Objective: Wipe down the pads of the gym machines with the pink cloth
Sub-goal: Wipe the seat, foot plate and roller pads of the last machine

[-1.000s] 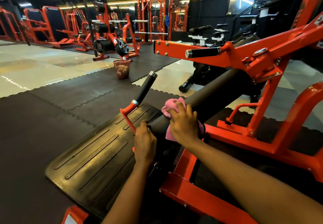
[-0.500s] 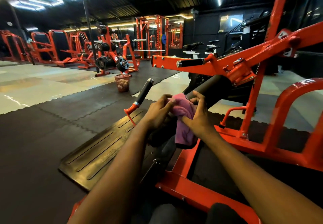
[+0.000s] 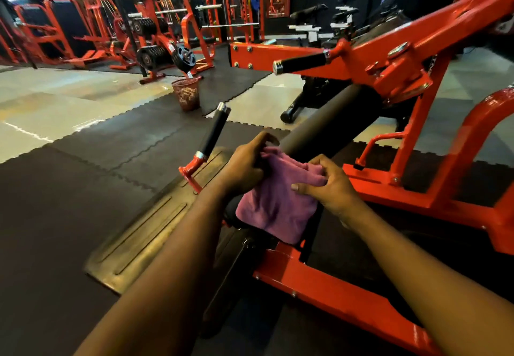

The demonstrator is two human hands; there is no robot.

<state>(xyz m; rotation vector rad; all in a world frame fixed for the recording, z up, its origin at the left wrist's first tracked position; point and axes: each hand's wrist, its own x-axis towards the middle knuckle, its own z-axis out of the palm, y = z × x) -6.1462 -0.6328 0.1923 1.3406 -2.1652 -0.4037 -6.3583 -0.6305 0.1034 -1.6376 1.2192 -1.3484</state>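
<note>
Fingers (image 3: 263, 138) of left hand (image 3: 244, 166) and right hand (image 3: 332, 186) pinch pink cloth (image 3: 278, 205) edges — roller pad (image 3: 319, 130) just beyond.

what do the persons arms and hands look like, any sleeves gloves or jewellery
Both forearms are bare to the frame edge, with no sleeves showing. The left hand and right hand wear no gloves, and no watch, bracelet or ring is visible. The right thumbnail looks short and unpainted.
</note>
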